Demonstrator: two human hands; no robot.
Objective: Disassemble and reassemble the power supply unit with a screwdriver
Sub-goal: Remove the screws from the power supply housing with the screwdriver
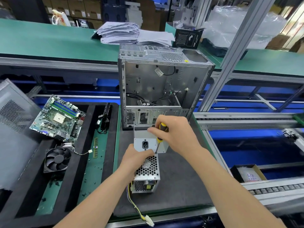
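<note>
Right hand (174, 134) grip clenched round screwdriver (163, 128); left hand (135, 159) grip grasping power supply unit (148, 169)

Yellow-and-black screwdriver (162, 132), silver honeycomb-perforated power supply unit (148, 168).

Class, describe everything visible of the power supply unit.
The power supply unit is a grey metal box with a honeycomb grille on top, a black power socket on its far plate, and coloured wires running from its near end to a white connector. It lies on the dark mat. The left hand grips its left side; the right hand holds a screwdriver, tip at its top.
</note>
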